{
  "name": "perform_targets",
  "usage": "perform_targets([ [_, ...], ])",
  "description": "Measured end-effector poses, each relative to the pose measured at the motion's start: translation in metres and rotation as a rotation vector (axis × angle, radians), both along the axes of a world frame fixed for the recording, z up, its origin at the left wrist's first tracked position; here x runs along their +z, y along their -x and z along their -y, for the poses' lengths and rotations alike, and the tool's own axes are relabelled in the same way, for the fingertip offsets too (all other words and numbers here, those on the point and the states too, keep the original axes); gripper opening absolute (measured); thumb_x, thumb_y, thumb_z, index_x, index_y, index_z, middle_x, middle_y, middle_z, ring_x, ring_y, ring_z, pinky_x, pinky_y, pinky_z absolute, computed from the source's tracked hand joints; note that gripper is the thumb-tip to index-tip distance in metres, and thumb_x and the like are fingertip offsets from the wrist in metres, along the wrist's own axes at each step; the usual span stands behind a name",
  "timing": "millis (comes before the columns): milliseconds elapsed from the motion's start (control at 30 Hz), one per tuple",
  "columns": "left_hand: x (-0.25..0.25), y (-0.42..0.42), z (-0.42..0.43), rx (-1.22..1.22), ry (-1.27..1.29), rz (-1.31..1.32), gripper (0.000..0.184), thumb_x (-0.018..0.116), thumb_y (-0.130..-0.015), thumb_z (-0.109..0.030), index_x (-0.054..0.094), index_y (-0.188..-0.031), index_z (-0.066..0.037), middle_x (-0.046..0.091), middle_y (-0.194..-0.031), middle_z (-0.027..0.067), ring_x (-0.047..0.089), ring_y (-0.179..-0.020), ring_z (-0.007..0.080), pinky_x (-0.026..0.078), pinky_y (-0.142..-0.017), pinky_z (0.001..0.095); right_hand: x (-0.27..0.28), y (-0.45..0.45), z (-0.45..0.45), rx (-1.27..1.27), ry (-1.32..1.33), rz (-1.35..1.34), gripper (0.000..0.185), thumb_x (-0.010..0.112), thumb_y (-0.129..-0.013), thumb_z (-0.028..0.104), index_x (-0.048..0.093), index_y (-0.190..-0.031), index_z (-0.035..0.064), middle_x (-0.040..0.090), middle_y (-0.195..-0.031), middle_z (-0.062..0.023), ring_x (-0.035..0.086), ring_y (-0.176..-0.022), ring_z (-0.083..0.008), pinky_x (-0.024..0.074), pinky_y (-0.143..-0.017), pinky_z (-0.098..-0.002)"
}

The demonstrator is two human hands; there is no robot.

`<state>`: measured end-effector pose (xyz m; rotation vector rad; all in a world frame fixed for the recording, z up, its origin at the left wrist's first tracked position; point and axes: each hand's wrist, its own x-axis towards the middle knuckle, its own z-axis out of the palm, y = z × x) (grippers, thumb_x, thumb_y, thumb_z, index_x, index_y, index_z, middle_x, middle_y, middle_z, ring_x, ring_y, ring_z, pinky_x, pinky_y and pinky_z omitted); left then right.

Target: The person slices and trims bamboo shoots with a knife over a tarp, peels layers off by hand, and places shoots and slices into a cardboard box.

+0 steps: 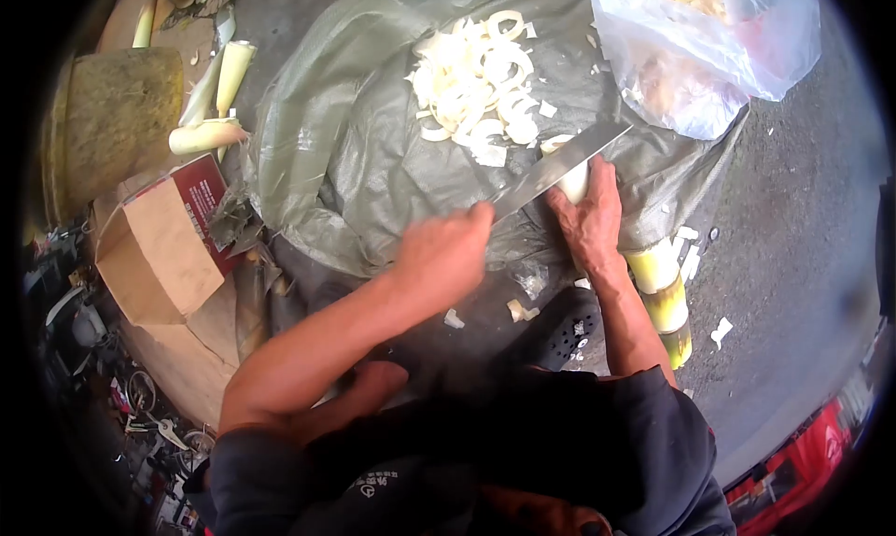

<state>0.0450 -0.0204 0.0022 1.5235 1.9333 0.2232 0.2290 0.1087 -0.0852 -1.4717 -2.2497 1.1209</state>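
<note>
My left hand point(443, 256), slightly blurred, is closed around the handle of a knife point(560, 167). Its broad metal blade slants up to the right, lying across a pale peeled bamboo shoot point(573, 183). My right hand point(594, 209) grips that shoot from the near right side, fingers close to the blade. Part of the shoot is hidden under the blade and fingers. Just beyond the knife lies a heap of white bamboo shoot slices point(476, 78), many of them rings, on a grey-green woven sack point(364, 153).
A plastic bag point(672, 69) with yellowish pieces stands at upper right. Green-yellow stalk sections point(665, 303) lie beside my right forearm. At left are pale shoots point(205, 136), a yellowed bucket point(117, 125) and an opened cardboard box point(168, 265). A dark clog point(560, 326) is near scattered scraps.
</note>
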Motion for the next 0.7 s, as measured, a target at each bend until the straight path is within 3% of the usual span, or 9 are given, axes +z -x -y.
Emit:
perform_targets([
  [167, -0.029, -0.012, -0.050, 0.053, 0.004, 0.023, 0.014, 0.058, -0.086, -0.005, 0.056, -0.099, 0.002, 0.067, -0.069, 0.0228, 0.067, -0.065, 0.0446, 0.051, -0.061, 0.0555, 0.005, 0.000, -0.005, -0.001, -0.009, -0.028, 0.073, 0.083, -0.077, 0.027, 0.052, -0.137, 0.0009, 0.058, -0.119, -0.0219, 0.058, -0.111, -0.0396, 0.0482, -0.096, -0.0458],
  [267, -0.041, -0.006, -0.062, 0.065, -0.043, 0.022, 0.015, 0.058, -0.087, -0.006, 0.057, -0.100, 0.002, 0.066, -0.067, 0.0230, 0.066, -0.066, 0.0457, 0.050, -0.062, 0.0567, 0.005, -0.002, -0.005, 0.033, -0.175, 0.056, 0.074, 0.083, -0.078, 0.028, 0.051, -0.138, 0.0017, 0.060, -0.119, -0.0220, 0.059, -0.111, -0.0402, 0.0484, -0.095, -0.0462],
  [467, -0.018, 0.012, -0.038, 0.061, -0.066, 0.016, 0.015, 0.059, -0.090, -0.008, 0.057, -0.102, -0.001, 0.067, -0.072, 0.0209, 0.064, -0.064, 0.0452, 0.049, -0.061, 0.0570, 0.027, -0.006, -0.011, -0.106, 0.299, -0.166, 0.069, 0.076, -0.087, 0.030, 0.047, -0.142, 0.0005, 0.061, -0.117, -0.0246, 0.060, -0.111, -0.0407, 0.0461, -0.101, -0.0454],
  [600, 0.016, 0.024, 0.007, 0.005, -0.016, -0.013, 0.013, 0.061, -0.090, -0.008, 0.057, -0.101, -0.002, 0.068, -0.079, 0.0200, 0.065, -0.065, 0.0438, 0.050, -0.060, 0.0553, 0.006, -0.004, 0.001, -0.002, -0.097, 0.074, 0.078, 0.077, -0.087, 0.034, 0.041, -0.146, -0.0023, 0.055, -0.127, -0.0227, 0.053, -0.121, -0.0399, 0.0427, -0.106, -0.0456],
  [700, 0.029, 0.021, 0.030, -0.013, 0.050, -0.028, 0.013, 0.061, -0.090, -0.007, 0.056, -0.101, -0.003, 0.068, -0.081, 0.0192, 0.065, -0.066, 0.0430, 0.050, -0.059, 0.0543, 0.005, -0.003, 0.001, -0.007, -0.043, 0.032, 0.078, 0.081, -0.082, 0.029, 0.044, -0.142, -0.0025, 0.054, -0.122, -0.0208, 0.052, -0.117, -0.0391, 0.0447, -0.100, -0.0469],
])
